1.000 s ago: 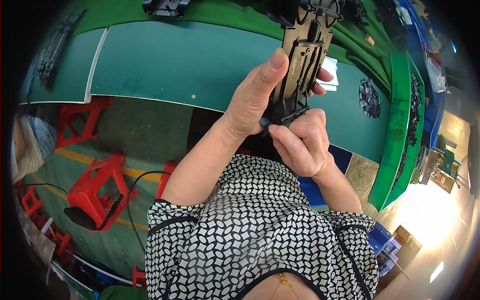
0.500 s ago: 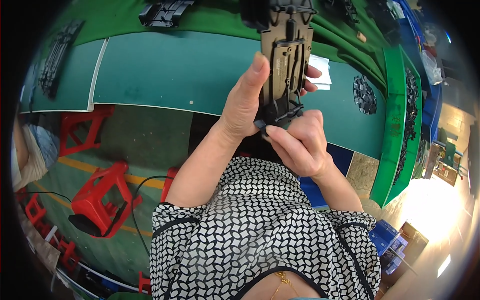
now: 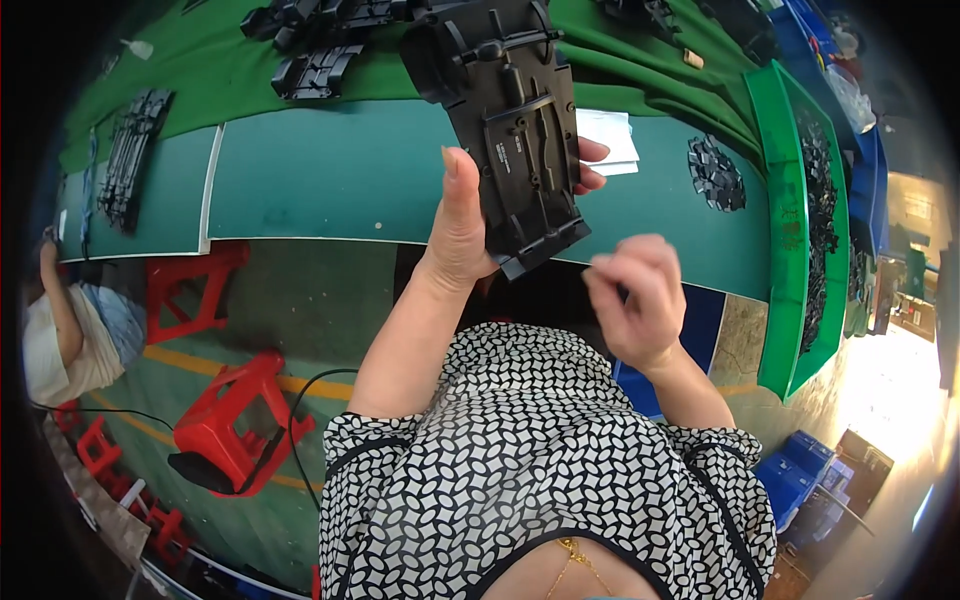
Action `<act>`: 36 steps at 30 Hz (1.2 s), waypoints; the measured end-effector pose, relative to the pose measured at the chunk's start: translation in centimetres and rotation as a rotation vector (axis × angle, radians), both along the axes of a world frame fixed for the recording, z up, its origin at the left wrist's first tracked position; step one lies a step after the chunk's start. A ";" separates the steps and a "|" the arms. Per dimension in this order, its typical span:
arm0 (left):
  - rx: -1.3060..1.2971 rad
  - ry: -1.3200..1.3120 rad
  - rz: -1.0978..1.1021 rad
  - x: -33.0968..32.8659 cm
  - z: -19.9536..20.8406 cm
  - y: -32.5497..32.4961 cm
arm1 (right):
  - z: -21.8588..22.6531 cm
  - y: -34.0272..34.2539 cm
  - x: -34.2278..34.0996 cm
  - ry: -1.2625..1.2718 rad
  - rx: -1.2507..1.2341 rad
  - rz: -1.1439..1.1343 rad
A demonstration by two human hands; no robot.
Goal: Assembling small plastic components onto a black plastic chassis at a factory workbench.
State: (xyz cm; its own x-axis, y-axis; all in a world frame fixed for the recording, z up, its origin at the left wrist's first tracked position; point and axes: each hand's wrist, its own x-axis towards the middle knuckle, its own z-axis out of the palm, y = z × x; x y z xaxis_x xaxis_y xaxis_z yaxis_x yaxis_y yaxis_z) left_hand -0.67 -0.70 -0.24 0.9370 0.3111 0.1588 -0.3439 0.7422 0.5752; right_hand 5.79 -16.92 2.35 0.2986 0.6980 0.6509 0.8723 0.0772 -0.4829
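The left hand grips a black moulded plastic plate, thumb along its near edge and fingers wrapped behind it, holding it tilted above the teal tabletop. The plate is flat, roughly rectangular, matt and hard-looking, with raised ribs, small posts and a boxed frame in its middle. The right hand hangs just below and to the right of the plate, apart from it, fingers curled loosely together; whether it pinches some small piece I cannot tell.

As a judgement, the plate looks mid-assembly: it is up in the hand for work rather than laid with the similar black parts lined up on the green cloth at the far edge, so fitting or checking seems left to do. A heap of small black pieces lies on the mat to the right, more fill the glossy green bin, and a white paper lies behind the plate
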 end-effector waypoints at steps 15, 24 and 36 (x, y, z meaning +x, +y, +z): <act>0.207 0.036 0.124 0.5 0.5 -0.6 | 0.4 1.6 -3.4 1.704 -0.388 0.019; 0.129 0.051 0.106 0.1 0.0 -0.3 | -0.5 2.4 -3.9 1.693 -0.326 -0.013; 0.138 0.019 0.095 0.5 0.4 0.1 | 0.0 2.8 -3.8 1.654 -0.339 -0.030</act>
